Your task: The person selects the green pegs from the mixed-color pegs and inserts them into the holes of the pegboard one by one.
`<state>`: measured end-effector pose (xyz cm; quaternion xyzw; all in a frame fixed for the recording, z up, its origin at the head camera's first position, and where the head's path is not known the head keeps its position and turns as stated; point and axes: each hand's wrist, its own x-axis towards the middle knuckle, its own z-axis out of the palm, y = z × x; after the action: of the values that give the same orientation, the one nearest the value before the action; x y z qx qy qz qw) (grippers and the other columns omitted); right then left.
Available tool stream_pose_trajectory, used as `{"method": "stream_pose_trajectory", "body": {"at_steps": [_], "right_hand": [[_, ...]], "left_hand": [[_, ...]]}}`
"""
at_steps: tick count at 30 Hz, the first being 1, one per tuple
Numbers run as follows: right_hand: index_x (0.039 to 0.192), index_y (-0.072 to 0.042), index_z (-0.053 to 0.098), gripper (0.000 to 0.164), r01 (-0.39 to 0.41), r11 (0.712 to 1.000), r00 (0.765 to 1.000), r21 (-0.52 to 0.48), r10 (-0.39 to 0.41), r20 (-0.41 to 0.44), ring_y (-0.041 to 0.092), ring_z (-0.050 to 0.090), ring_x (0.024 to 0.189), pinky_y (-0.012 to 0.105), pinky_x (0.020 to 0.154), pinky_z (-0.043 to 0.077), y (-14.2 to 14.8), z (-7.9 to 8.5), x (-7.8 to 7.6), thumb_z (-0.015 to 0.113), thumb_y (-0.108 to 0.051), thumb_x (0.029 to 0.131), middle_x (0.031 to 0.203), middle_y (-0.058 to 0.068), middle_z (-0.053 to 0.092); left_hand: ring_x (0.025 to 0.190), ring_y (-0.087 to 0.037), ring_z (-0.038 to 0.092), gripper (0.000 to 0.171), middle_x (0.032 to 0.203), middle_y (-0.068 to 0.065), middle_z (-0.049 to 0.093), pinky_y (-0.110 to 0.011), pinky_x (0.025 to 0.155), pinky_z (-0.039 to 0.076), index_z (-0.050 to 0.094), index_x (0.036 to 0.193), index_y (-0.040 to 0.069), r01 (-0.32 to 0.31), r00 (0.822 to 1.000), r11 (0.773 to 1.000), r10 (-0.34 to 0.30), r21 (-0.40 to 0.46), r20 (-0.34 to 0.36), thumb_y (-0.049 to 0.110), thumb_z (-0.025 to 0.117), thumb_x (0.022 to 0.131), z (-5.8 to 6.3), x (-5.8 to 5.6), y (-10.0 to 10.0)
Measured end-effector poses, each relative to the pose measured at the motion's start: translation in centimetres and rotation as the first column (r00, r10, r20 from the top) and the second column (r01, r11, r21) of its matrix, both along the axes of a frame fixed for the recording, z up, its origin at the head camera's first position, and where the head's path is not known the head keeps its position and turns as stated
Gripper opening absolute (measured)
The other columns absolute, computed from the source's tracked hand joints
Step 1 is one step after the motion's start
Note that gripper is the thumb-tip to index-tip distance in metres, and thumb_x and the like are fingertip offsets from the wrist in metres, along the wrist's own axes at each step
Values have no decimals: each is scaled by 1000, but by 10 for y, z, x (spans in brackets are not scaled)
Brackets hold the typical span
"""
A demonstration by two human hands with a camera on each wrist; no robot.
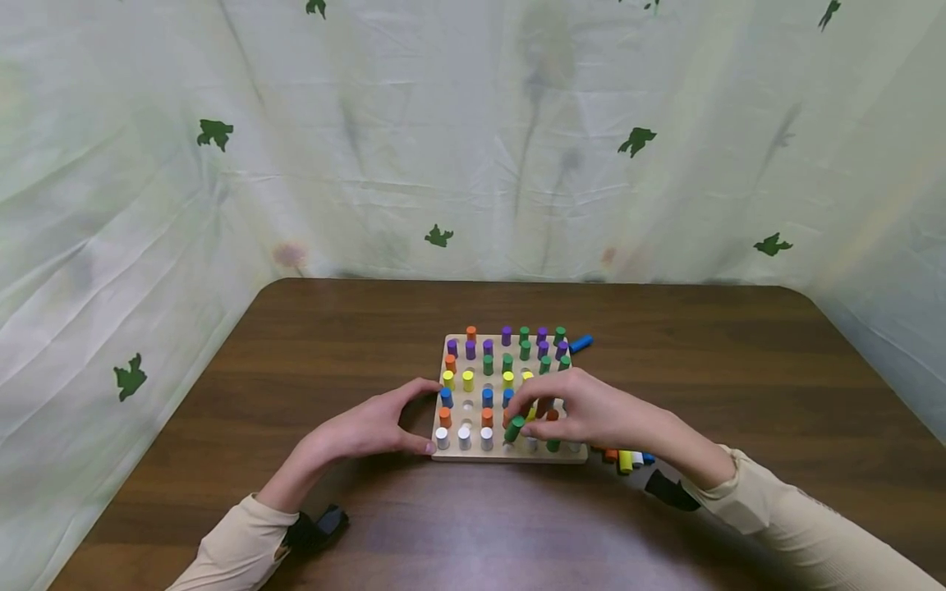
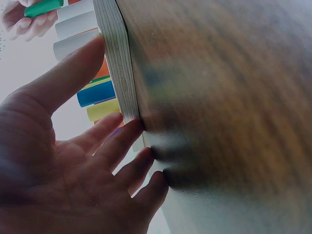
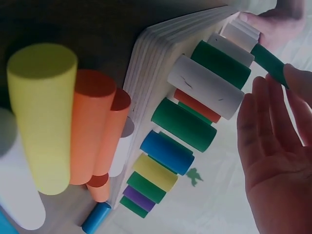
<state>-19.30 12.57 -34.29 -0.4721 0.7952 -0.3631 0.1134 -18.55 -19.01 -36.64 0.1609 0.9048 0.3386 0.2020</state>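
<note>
A wooden pegboard (image 1: 510,459) stands on the table, with rows of coloured pegs upright in its holes. My right hand (image 1: 591,408) pinches a green peg (image 1: 514,428) between thumb and fingertips, over the front row just right of three white pegs (image 1: 464,438). The peg leans; whether its lower end is inside a hole cannot be told. At the board's left side, my left hand (image 1: 369,425) touches the edge, thumb by the near corner and fingers spread farther back. In the left wrist view its fingertips (image 2: 132,127) rest along the wooden edge (image 2: 117,58). My right hand hides several pegs.
Loose pegs lie right of the board, among them a yellow peg (image 1: 625,462), partly behind my right forearm. One blue peg (image 1: 581,344) lies by the far right corner. Behind the brown table (image 1: 355,328) hangs a pale curtain (image 1: 473,148) with green leaf-like patches.
</note>
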Motion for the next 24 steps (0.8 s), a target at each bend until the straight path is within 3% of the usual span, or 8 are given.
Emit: {"method": "stream_pose_trajectory", "body": {"at_steps": [11,24], "right_hand": [[112,-18,69,23,-3,998,1000,67,4,-17,6,59,87,26,74,54,-3,-3,0,73,-12,90,106,-14,65],[110,-18,71,20,13,988,997,155,-1,-80,10,60,96,30,82,53,-7,-6,-2,73,-15,90,105,-18,64]], "left_hand": [[130,-30,42,78,147,-9,42,-58,106,31,44,143,21,-1,1000,1000,1,-6,-6,36,84,77,0,1,0],[130,-31,41,78,148,-10,41,-59,105,31,44,143,21,0,1000,1000,0,-10,0,35,84,77,1,0,1]]}}
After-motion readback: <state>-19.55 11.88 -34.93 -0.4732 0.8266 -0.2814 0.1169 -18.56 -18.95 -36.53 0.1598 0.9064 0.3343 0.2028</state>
